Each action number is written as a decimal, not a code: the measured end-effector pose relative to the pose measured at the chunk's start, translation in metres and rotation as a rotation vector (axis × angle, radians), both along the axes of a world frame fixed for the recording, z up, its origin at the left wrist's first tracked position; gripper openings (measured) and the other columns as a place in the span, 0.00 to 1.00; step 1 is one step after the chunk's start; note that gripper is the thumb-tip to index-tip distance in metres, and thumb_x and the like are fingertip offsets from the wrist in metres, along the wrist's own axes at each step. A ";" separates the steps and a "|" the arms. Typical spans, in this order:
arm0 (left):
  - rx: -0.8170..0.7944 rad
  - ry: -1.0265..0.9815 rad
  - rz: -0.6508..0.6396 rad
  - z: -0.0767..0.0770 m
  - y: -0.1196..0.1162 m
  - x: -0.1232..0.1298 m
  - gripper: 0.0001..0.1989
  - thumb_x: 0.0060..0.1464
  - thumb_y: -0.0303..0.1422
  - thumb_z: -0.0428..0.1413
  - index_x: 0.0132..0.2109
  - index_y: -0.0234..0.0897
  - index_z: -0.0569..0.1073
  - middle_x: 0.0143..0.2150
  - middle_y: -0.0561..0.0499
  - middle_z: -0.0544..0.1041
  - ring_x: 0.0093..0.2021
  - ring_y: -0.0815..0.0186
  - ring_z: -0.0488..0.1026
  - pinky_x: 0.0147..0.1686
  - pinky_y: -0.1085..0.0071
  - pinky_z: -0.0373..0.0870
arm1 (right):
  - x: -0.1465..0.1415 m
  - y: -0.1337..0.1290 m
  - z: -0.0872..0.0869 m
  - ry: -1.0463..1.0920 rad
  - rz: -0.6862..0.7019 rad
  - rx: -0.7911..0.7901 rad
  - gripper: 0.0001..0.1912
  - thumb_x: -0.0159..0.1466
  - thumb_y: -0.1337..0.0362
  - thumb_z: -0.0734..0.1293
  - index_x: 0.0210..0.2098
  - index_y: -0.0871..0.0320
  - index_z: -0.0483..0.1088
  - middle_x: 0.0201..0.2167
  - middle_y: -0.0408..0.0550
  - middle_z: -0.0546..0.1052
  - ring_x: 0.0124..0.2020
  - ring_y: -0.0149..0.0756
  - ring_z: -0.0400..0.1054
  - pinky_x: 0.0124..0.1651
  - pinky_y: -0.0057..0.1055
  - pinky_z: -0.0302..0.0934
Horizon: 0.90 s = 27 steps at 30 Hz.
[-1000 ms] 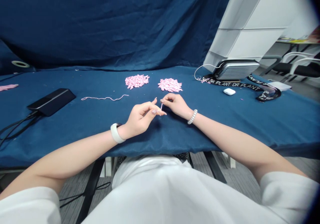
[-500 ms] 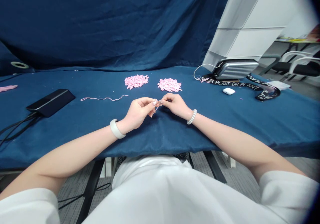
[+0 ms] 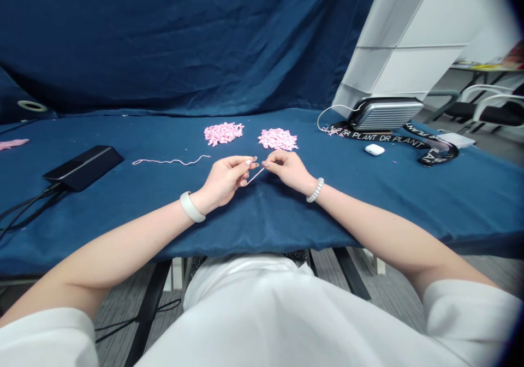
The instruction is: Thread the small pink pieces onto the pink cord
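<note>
My left hand [image 3: 226, 180] is closed in a pinch at the table's near middle, with one end of a thin pale pink string [image 3: 256, 176] among its curled fingers. The string slants up, taut, to the pinched fingertips of my right hand [image 3: 290, 170]. A small gap parts the two sets of fingertips. Beyond the hands lie two heaps of small pink pieces, a left heap [image 3: 223, 133] and a right heap [image 3: 278, 138]. Another pink string [image 3: 172, 162] lies loose on the cloth, left of my left hand.
A black box [image 3: 84, 167] with cables lies at left, near a pink item [image 3: 13, 144] at the edge. At right are a silver ribbed case [image 3: 387, 113], a black lettered strap [image 3: 385, 137] and a white earbud case [image 3: 374, 149]. Blue cloth [image 3: 327, 219] covers the table.
The fingertips, which were together, have drawn apart, my left hand shifting left. The string now stretches visibly between both hands.
</note>
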<state>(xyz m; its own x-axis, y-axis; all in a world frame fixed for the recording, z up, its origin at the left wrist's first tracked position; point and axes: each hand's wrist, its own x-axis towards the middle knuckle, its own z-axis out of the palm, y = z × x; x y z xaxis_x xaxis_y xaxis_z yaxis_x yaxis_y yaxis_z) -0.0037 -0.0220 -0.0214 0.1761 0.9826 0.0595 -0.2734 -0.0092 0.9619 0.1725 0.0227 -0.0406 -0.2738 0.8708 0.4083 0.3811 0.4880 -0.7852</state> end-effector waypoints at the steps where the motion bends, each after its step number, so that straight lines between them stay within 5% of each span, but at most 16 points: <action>1: -0.001 -0.012 -0.004 0.000 0.000 -0.001 0.12 0.44 0.32 0.63 0.37 0.31 0.77 0.33 0.48 0.75 0.24 0.78 0.63 0.20 0.81 0.62 | 0.001 0.001 0.000 -0.001 -0.007 0.002 0.11 0.55 0.59 0.66 0.22 0.60 0.69 0.25 0.46 0.72 0.28 0.31 0.64 0.36 0.30 0.57; 7: 0.004 -0.083 0.033 0.000 0.002 -0.006 0.12 0.46 0.30 0.62 0.40 0.33 0.74 0.36 0.50 0.76 0.31 0.74 0.72 0.40 0.69 0.73 | 0.017 0.017 0.001 0.079 -0.125 0.003 0.11 0.55 0.59 0.66 0.22 0.61 0.68 0.22 0.44 0.69 0.25 0.30 0.60 0.33 0.30 0.55; 14: 0.008 0.069 0.120 -0.005 0.004 -0.006 0.20 0.44 0.31 0.63 0.46 0.34 0.71 0.37 0.47 0.78 0.41 0.66 0.75 0.43 0.67 0.71 | 0.036 0.036 -0.001 0.198 -0.217 0.009 0.12 0.54 0.61 0.66 0.19 0.60 0.65 0.19 0.42 0.66 0.23 0.27 0.57 0.30 0.29 0.53; 23: 0.032 0.284 0.118 -0.008 0.008 -0.009 0.15 0.42 0.35 0.64 0.38 0.33 0.75 0.36 0.45 0.78 0.38 0.65 0.75 0.40 0.68 0.71 | 0.044 0.036 0.014 0.387 -0.288 0.085 0.16 0.55 0.53 0.67 0.21 0.59 0.64 0.19 0.42 0.65 0.23 0.28 0.58 0.29 0.29 0.55; 27: 0.190 0.543 0.109 -0.009 0.009 -0.012 0.12 0.45 0.37 0.61 0.36 0.34 0.76 0.33 0.46 0.79 0.33 0.64 0.75 0.36 0.68 0.70 | 0.045 0.036 0.015 0.409 -0.276 0.108 0.18 0.55 0.50 0.67 0.22 0.59 0.65 0.20 0.43 0.65 0.24 0.28 0.59 0.30 0.29 0.57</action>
<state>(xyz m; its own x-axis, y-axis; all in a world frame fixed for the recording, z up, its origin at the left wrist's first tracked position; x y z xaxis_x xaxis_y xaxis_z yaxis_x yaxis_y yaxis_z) -0.0154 -0.0129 -0.0309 0.1292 0.9777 0.1654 0.2709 -0.1953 0.9426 0.2172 0.0587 -0.0252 0.1620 0.8348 0.5263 0.1789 0.4996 -0.8476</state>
